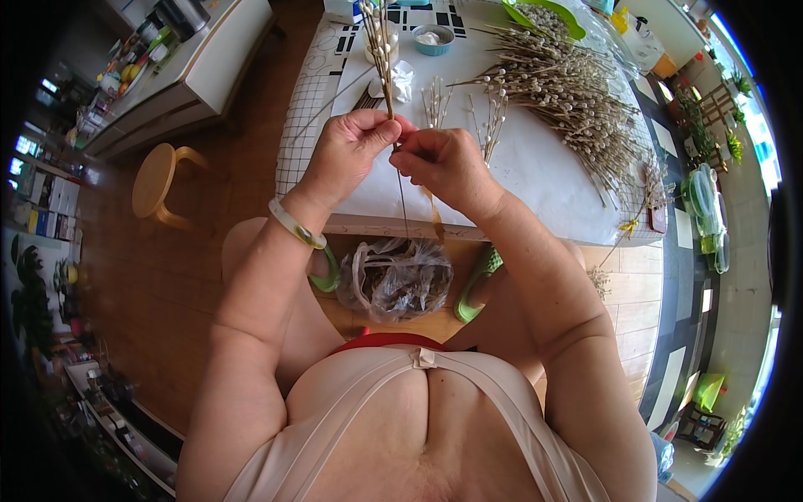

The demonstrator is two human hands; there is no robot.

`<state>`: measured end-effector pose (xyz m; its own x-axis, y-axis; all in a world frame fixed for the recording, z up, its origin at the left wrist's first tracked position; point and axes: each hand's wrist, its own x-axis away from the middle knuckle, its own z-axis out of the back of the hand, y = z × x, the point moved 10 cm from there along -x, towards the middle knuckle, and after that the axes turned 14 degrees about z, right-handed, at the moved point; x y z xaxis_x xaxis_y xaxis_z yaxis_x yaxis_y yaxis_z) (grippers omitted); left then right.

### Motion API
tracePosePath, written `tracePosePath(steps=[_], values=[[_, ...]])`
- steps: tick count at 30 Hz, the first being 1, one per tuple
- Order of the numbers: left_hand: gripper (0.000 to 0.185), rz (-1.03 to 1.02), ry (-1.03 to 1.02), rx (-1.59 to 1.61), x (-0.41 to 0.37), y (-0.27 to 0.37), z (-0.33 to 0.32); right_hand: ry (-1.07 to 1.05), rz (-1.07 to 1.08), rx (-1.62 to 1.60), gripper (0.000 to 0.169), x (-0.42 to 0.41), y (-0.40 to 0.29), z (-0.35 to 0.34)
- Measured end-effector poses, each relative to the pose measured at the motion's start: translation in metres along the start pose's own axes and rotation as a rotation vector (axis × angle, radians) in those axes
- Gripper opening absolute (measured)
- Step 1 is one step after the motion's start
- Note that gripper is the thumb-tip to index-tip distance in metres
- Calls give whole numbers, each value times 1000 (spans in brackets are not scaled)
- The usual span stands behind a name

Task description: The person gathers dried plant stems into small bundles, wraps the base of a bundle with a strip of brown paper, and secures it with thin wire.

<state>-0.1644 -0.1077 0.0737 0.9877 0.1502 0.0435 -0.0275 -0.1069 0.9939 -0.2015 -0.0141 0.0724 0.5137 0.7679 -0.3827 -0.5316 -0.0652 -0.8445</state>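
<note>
My left hand [351, 154] pinches an upright bundle of thin brown stems [384, 75] tipped with small whitish buds, over the table's front part. Close beside it, my right hand [455, 166] has thumb and fingers together at the lower end of the bundle. A thin dark wire or stem [403, 204] runs down from between the hands. Below my right hand hangs a strip of brownish tape [435, 216]; the fingers hide its upper end. Two small budded sprigs, a left one [435, 103] and a right one [492, 119], lie beyond my hands.
A large pile of budded stems [564, 100] covers the table's right side, with a green bowl [580, 26] of buds behind. A round tin [444, 46] and crumpled white tissue [402, 81] sit farther back. On the floor are a plastic bag [408, 288] and a wooden stool [152, 182].
</note>
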Motion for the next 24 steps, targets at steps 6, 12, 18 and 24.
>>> tracePosePath(steps=[6,12,18,24], values=[[13,40,11,15,-1,-1,9,-3,-67,47,18,3,-1,-1],[17,0,40,35,-4,-5,13,8,-14,45,16,3,-5,-3],[16,62,0,129,-1,-5,8,37,3,19,15,3,-2,-2],[20,18,-10,76,-1,-6,0,26,12,32,16,2,0,1]])
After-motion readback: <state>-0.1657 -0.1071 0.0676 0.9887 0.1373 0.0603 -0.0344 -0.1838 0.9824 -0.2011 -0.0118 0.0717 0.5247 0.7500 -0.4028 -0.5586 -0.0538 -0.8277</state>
